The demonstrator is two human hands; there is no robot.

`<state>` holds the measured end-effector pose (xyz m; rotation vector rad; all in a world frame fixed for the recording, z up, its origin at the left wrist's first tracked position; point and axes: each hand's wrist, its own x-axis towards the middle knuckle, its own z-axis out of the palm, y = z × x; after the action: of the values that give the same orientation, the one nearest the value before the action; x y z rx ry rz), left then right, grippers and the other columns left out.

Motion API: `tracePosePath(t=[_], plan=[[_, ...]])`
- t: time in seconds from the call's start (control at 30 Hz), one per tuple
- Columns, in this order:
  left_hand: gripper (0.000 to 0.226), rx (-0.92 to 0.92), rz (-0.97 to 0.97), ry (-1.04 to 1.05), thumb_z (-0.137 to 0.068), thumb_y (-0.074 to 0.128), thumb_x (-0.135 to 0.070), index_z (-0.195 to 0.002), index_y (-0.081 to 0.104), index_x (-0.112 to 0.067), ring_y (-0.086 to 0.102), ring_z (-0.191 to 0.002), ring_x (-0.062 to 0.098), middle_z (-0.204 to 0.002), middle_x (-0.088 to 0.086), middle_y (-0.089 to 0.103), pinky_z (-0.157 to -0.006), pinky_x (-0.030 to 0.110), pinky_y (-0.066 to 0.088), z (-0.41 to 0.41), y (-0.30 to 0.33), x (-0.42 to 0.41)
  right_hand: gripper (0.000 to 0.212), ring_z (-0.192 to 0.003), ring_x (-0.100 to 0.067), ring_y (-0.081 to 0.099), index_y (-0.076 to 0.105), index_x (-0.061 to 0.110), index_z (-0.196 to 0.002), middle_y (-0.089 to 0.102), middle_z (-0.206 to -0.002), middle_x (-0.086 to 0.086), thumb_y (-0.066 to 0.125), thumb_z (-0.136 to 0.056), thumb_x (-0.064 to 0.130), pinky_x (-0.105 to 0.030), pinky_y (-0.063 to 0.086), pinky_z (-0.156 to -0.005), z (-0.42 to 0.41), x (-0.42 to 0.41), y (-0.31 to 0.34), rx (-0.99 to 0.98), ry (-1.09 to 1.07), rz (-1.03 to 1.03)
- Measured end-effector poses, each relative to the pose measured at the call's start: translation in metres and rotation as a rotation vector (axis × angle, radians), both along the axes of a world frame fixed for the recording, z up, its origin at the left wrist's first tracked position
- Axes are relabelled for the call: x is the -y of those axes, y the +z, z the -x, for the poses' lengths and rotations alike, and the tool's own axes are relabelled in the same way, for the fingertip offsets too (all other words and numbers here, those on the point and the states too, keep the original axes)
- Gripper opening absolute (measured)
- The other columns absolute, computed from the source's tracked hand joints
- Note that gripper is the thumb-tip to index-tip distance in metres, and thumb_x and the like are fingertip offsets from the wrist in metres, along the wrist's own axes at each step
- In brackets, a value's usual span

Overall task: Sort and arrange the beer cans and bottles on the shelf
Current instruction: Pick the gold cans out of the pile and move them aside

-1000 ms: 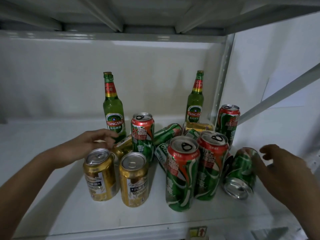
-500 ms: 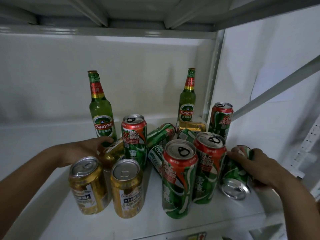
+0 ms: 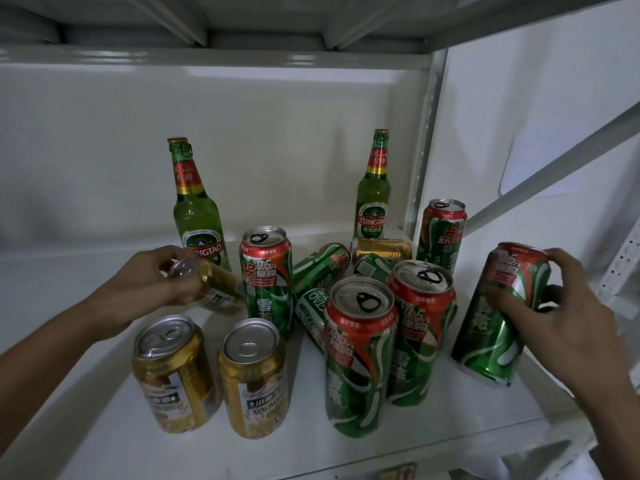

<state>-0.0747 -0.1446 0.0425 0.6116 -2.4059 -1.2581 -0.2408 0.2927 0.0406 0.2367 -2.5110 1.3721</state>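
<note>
Shelf [image 3: 104,445], mixed stock, sorting under way.

Right hand [image 3: 561,317], at 3 o'clock: fingers curled round a tall green can [image 3: 498,317], now nearly upright with its base on the shelf; a second ago it lay on its side, untouched. Judged: one more tall can joins the standing pair [image 3: 360,358] at 5 o'clock.

Left hand [image 3: 149,282], at 9 o'clock: grips a gold can [image 3: 214,285], tilted and raised off the shelf; earlier it lay flat behind two upright gold cans [image 3: 173,375] at 7 o'clock. Judged: it belongs beside them.

Unchanged: two green bottles [image 3: 199,216] upright at 12 o'clock; several cans lying on their sides [image 3: 322,265] at centre, not yet sorted.
</note>
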Motion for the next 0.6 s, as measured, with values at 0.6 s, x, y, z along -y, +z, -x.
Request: tracePosePath(t=[0.6], plan=[[0.044,0.059,0.173,-0.203,-0.077,0.088,-0.027,-0.112,0.07,-0.048,0.074,-0.1,0.007,-0.114,-0.017,0.075,-0.082,0.029,0.061,-0.013,0.012,0.017,0.091,-0.091,-0.021,0.066,0.033,0.062,-0.133,0.053,-0.115,0.045,0.075,-0.054,0.08,-0.054,0.061,-0.071,-0.038,-0.016,-0.013,-0.109,0.289,-0.021]])
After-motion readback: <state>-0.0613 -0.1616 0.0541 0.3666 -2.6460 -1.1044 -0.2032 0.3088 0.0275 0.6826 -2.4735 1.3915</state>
